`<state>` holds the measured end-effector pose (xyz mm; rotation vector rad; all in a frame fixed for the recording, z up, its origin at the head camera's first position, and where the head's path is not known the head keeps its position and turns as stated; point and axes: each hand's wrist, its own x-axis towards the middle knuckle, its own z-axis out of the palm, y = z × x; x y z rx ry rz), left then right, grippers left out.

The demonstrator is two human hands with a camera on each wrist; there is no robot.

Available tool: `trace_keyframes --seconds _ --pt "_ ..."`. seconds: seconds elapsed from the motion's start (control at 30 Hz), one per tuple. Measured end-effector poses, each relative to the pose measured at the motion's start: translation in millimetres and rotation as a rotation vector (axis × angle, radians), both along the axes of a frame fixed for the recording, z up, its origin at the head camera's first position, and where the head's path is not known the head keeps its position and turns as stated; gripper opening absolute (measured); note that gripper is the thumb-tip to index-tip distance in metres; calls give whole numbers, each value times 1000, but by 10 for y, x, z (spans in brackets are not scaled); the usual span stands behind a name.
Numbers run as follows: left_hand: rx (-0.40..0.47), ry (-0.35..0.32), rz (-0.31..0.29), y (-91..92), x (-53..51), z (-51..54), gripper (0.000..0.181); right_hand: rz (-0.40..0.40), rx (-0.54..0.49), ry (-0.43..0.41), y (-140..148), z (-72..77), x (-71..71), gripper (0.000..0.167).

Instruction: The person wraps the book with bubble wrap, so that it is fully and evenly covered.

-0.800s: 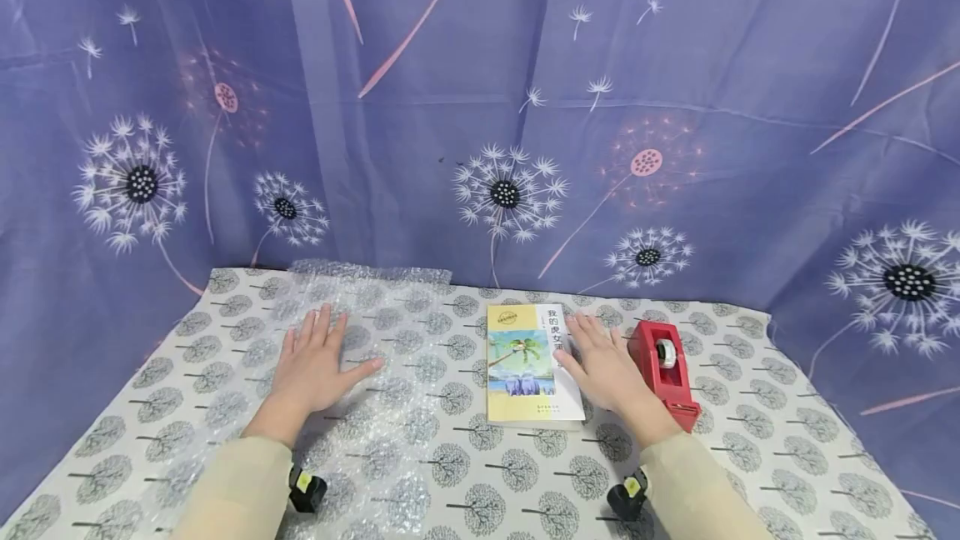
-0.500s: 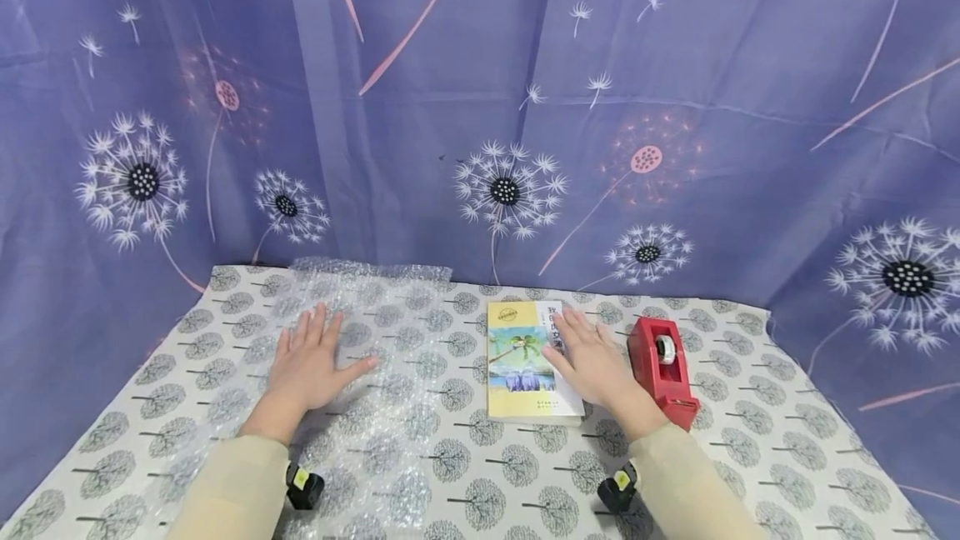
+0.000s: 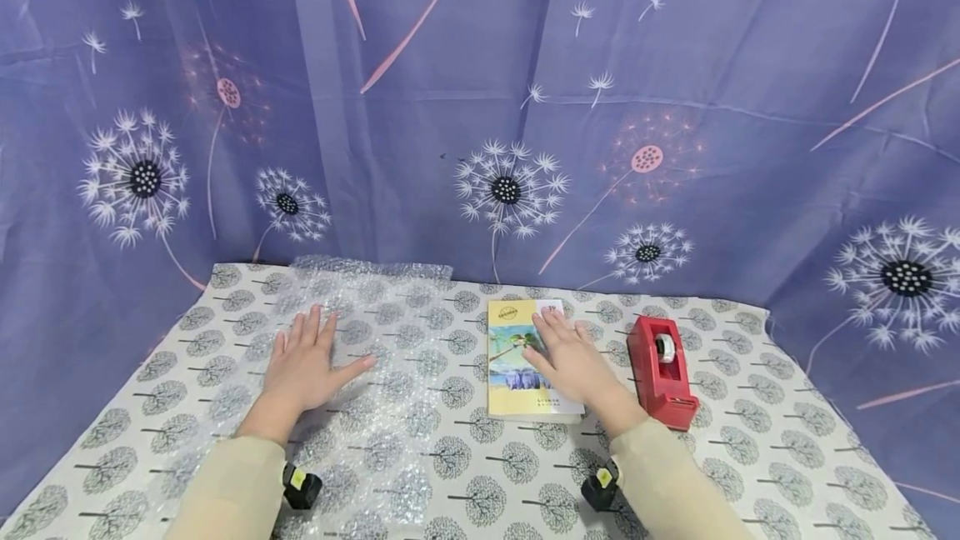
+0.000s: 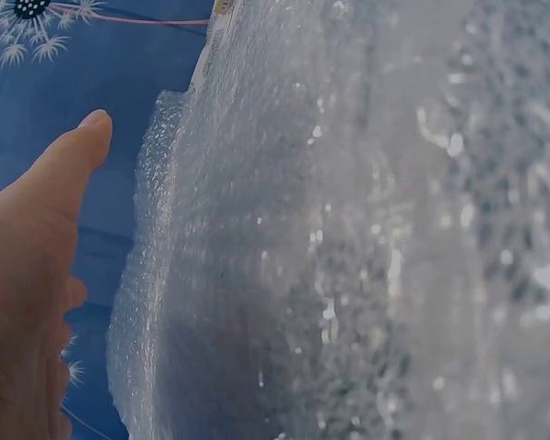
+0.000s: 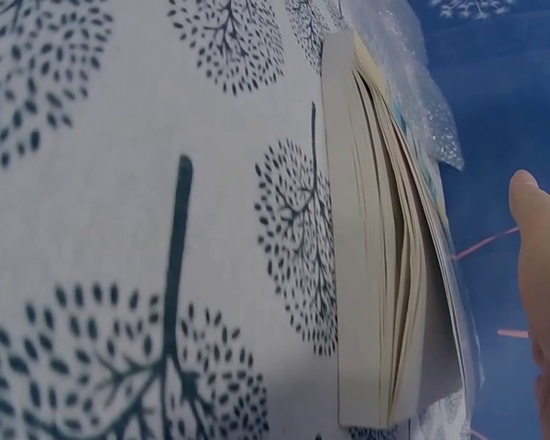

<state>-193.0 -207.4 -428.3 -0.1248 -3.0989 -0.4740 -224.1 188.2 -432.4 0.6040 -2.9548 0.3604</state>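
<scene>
Purple curtain [image 3: 405,148] with dandelions filled twelve o'clock, and below it stretched the table [image 3: 487,465] in its tree-print cloth. Over at nine o'clock from mid-table, a big clear sheet of bubble wrap [image 3: 375,415] lay flat, and above it, nearer ten, was the left hand [image 3: 303,365]: fingers straight and slightly spread, thumb well out, nothing in its grasp! Its own wrist view caught that thumb clear of the wrap.

Across to between one and two, there was the book [image 3: 513,369], flat, palm-tree cover up, outside the wrap. Over its right side hung the right hand [image 3: 573,365], fingers straight, thumb out, holding nothing; the right wrist view had the thumb apart from the cover, but whether any fingertip touched, you couldn't call it. Red tape dispenser [image 3: 667,394] just short of three o'clock, near that forearm, roll of tape [image 3: 665,348] in place, nobody on it!

And the score? Barely off the line, by the look of it: wrap laid out, book ungripped, no tape seen on either. All the handling looked left to do.
</scene>
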Motion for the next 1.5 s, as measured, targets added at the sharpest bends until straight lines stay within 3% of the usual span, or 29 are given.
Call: trace_keyframes --seconds 0.5,0.73,1.03,1.5 --pt "1 -1 2 -23 17 -48 105 34 19 -21 -169 -12 21 66" --pt "5 3 10 -24 25 -7 103 45 38 -25 -236 -1 15 67" --pt "-1 -15 15 -47 50 -28 106 66 33 -47 -335 -61 30 68" --pt "38 -95 52 -106 89 -67 109 106 -12 -59 -577 -83 41 65"
